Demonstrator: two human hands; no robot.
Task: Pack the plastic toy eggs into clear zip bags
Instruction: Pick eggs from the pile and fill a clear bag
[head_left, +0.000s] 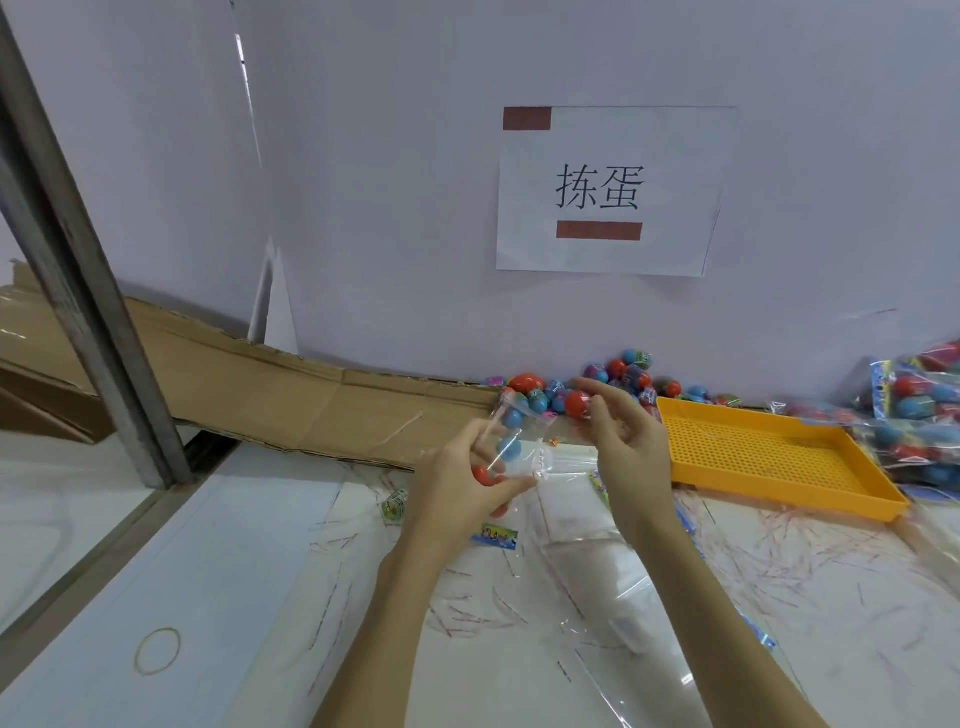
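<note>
Two hands are up over the table, and I start at the fingertips. My left hand (467, 478) has its fingers curled round a clear zip bag (511, 441), pinching the film so the mouth points toward twelve o'clock. A blue egg (508, 447) shows through the plastic and something red (480, 474) sits lower, against my fingers. My right hand (618, 431) pinches a red egg (577, 404) between thumb and forefinger, the other fingers loosely spread, just at one o'clock from the bag's mouth.

As I judge it, the risk is the mouth. The film is limp and creased, and only one hand holds it; if it folds shut as the egg arrives, the egg glances off the rim and rolls away across the slick plastic sheets (597, 545) covering the table. A loose left-hand pinch could also let the eggs already inside drag the bag down.

Outward from the hands, the loose eggs (628, 371) lie heaped against the wall at twelve to one o'clock: small, glossy, red and blue, some in printed wrap. An orange tray (779, 462) sits at three o'clock, with filled bags (919, 415) beyond it. Cardboard (291, 400) runs off toward ten o'clock, and a rubber band (157, 650) lies at seven.
</note>
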